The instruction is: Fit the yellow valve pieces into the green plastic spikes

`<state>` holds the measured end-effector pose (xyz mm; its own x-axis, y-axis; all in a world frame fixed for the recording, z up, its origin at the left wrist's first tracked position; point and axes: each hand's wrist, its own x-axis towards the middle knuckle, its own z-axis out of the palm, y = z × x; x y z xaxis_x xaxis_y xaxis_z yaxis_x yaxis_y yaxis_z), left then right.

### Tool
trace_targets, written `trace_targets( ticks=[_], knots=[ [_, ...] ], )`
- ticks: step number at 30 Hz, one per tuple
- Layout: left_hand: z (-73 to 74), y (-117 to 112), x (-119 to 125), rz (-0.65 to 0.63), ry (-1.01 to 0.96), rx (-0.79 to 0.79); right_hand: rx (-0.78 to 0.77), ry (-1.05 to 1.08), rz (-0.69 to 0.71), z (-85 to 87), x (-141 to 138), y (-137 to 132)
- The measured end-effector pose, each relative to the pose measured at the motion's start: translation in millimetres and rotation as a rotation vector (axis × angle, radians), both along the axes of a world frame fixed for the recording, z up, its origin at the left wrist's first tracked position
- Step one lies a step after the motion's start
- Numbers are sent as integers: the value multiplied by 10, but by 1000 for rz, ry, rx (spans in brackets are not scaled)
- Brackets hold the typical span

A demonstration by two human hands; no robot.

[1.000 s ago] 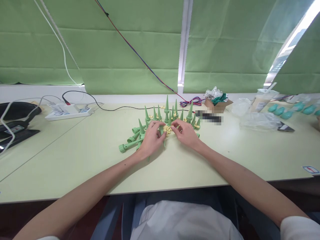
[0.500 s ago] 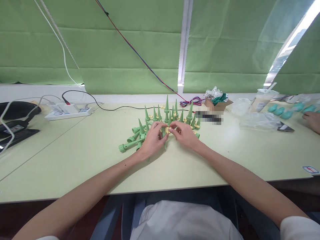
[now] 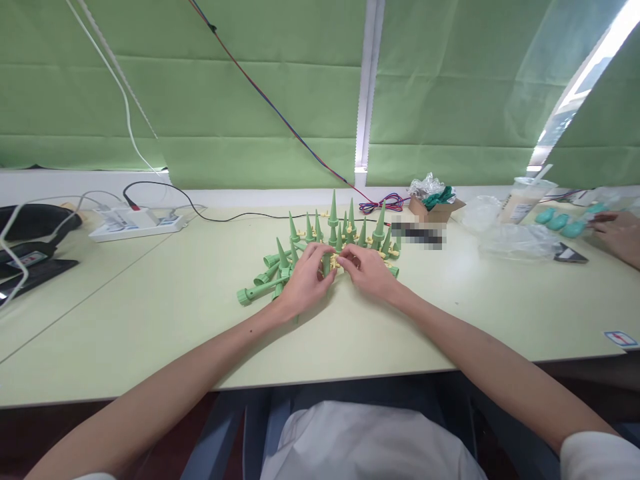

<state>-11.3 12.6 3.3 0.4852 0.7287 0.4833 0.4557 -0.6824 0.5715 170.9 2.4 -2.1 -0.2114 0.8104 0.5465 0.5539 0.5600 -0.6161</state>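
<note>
My left hand [image 3: 309, 280] is closed around a green plastic watering spike [image 3: 327, 263], mostly hidden by the fingers. Thumb and fingertips of my right hand [image 3: 369, 270] pinch a small yellow valve [image 3: 335, 261] at the side of that spike. The two hands almost meet. Just behind them stand several green cone-shaped spikes [image 3: 333, 217], points up, with small yellow valves among them. More green spikes [image 3: 260, 291] lie on their sides to the left of my left hand, their ribbed caps facing outward.
A white power strip [image 3: 137, 227] and black items [image 3: 33, 250] are at the left. Toward the right are a cardboard box [image 3: 436, 210], a plastic bag [image 3: 523, 241], a drink cup [image 3: 523, 201], a phone [image 3: 570, 254] and turquoise pieces [image 3: 573, 229] by another person's hand [image 3: 620, 235].
My hands stay nearly in place, with the held spike turned a little so that its lower tip no longer shows. At the right, the other person's hand has moved left to the turquoise pieces.
</note>
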Motion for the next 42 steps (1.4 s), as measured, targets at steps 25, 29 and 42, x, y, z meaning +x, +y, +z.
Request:
trace_targets(
  ticks=[25, 29, 42],
  knots=[
    [-1, -41, 18, 37, -12, 88, -38, -74, -29, -15, -11, 3],
    [-12, -24, 17, 48, -21, 96, -37, -49, -37, 2, -22, -18],
    [-54, 18, 6, 61, -36, 142, -13, -36, 31, 2, -13, -17]
  ],
)
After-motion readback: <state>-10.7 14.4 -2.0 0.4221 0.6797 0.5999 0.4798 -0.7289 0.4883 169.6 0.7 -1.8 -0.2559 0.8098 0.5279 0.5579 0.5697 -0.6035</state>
